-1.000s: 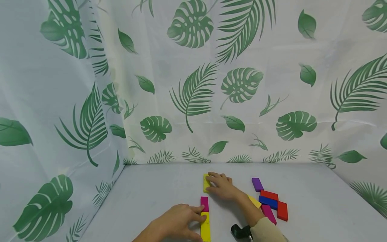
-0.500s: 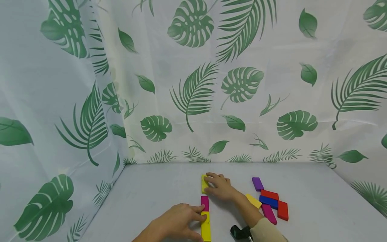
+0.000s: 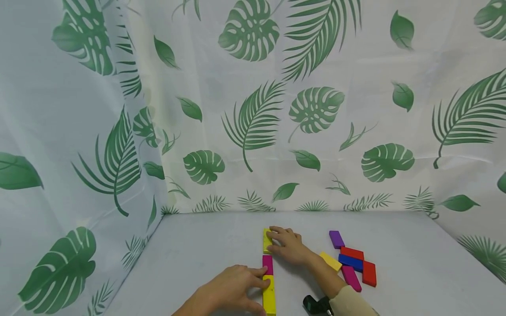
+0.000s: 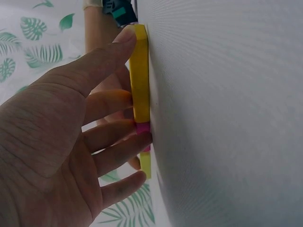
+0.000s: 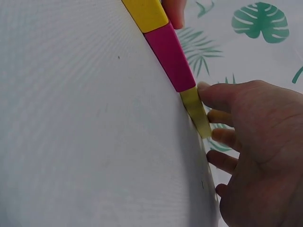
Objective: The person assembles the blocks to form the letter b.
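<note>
Flat coloured blocks form a line on the table. In the head view my left hand (image 3: 233, 289) lies beside the near yellow block (image 3: 269, 298), fingertips touching it and the magenta block (image 3: 267, 262) beyond. The left wrist view shows its thumb at the near end of this yellow block (image 4: 139, 75), the other fingers stretched along the line. My right hand (image 3: 290, 245) touches the far yellow block (image 3: 266, 241), thumb near its close end and fingers reaching over it. Seen from the right wrist, that far yellow block (image 5: 196, 113) stands right at the end of the magenta block (image 5: 171, 56).
To the right lie a loose yellow block (image 3: 331, 261), a purple block (image 3: 336, 239), a blue block (image 3: 350, 262), a magenta block (image 3: 351, 278) and red blocks (image 3: 369, 274). A black device (image 3: 314, 304) sits at the right wrist. A leaf-patterned curtain (image 3: 253, 184) borders the table.
My right hand has slid the far yellow block slightly left and nearer, into line with the magenta block, and the gap between them has narrowed. The left hand has stayed in place.
</note>
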A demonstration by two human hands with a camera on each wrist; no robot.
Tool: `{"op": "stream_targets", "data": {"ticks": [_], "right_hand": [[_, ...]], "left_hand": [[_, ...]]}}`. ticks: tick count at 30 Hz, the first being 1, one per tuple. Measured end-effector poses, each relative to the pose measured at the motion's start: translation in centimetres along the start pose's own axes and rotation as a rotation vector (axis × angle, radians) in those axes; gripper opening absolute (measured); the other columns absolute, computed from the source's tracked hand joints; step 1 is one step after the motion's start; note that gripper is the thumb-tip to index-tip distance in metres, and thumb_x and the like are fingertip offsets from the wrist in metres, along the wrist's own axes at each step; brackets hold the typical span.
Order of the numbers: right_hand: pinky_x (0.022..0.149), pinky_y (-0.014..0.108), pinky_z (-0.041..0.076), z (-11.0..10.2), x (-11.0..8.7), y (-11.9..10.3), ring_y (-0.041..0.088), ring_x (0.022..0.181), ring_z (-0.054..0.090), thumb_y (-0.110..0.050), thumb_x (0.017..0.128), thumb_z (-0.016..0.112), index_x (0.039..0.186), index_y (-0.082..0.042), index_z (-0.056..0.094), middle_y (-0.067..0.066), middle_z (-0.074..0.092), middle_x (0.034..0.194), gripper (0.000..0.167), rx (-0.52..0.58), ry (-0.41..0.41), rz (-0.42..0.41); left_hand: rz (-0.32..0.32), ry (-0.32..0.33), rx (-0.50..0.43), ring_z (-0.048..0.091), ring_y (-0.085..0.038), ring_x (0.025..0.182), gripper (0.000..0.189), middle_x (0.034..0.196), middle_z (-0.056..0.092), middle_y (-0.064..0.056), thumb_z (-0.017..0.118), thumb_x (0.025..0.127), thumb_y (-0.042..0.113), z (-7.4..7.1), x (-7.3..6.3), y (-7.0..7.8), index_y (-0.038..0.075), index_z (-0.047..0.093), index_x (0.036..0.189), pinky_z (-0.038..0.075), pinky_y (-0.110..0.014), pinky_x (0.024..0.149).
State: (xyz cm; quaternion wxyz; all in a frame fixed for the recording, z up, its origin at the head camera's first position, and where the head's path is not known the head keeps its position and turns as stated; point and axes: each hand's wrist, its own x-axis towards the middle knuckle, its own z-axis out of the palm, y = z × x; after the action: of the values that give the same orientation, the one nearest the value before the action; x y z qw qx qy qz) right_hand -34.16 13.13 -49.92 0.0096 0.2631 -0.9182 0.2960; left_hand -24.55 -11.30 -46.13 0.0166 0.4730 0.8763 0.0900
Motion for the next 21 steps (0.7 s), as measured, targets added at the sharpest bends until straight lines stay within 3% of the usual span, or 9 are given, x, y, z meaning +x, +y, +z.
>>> {"op": "stream_targets", "data": {"ticks": [21], "right_hand": [[0.106, 0.07, 0.028, -0.36, 0.02, -0.49, 0.04, 0.14, 0.045, -0.039, 0.098, 0.07, 0.144, -0.013, 0.064, 0.013, 0.051, 0.156, 0.053, -0.013, -0.057, -0.034]], "left_hand": [[0.005, 0.004, 0.015, 0.063, -0.01, 0.128, 0.065, 0.149, 0.061, -0.002, 0.072, 0.087, 0.066, -0.06, 0.02, 0.06, 0.026, 0.07, 0.138, 0.056, -0.033, 0.099]]}}
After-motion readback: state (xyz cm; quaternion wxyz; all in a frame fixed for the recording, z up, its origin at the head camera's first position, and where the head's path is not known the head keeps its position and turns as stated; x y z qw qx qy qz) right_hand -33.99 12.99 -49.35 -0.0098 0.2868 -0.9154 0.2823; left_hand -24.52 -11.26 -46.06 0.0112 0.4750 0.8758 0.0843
